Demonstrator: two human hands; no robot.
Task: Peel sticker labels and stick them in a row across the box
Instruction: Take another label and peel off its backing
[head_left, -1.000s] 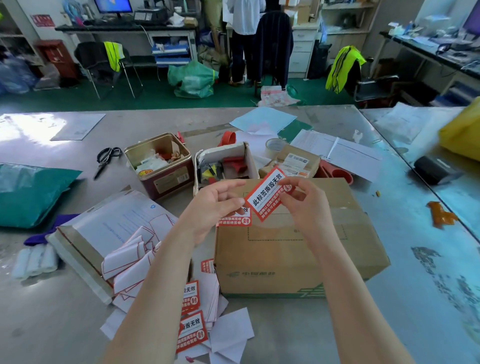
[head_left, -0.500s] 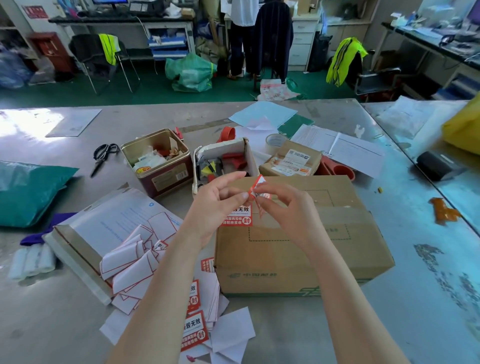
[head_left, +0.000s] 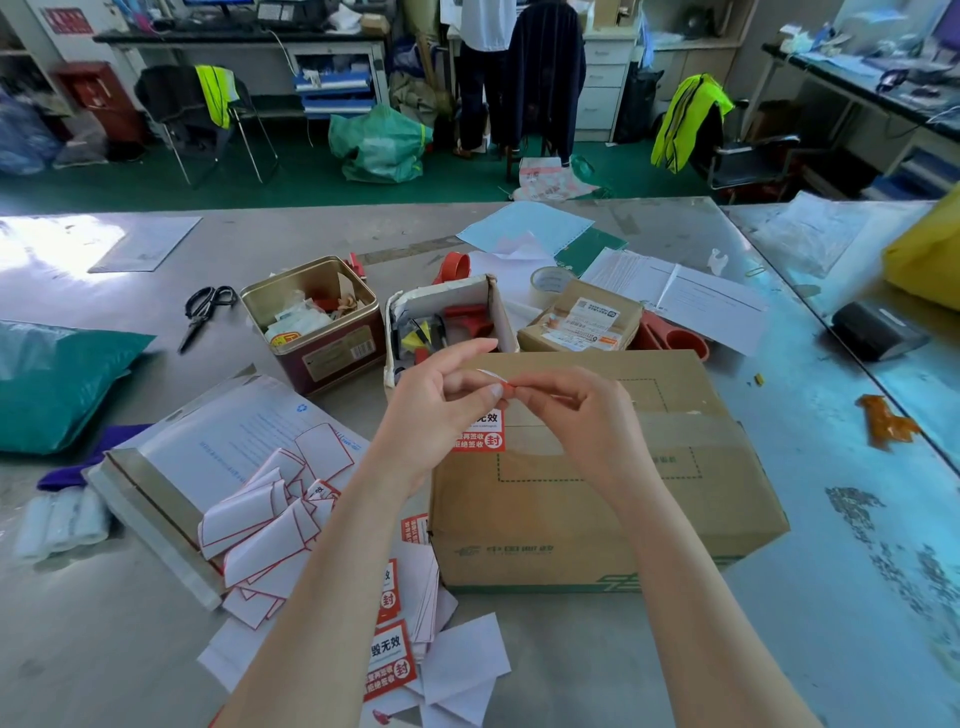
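Left of the fingers lies a heap of peeled backing papers (head_left: 270, 525) and unused labels (head_left: 387, 670). The left hand (head_left: 441, 410) pinches a sticker label (head_left: 500, 383) between thumb and curled fingers; the right hand (head_left: 576, 415) pinches the same label from the other side, fingertips meeting. Just beneath them, a stuck label (head_left: 480, 434) sits on the cardboard box (head_left: 597, 499).

Two bare forearms are seen entering from the lower edge of the frame. No sleeves, gloves, rings or watch are worn on the left hand (head_left: 434, 402) or the right hand (head_left: 582, 421). Fingernails are kept short and unpainted.
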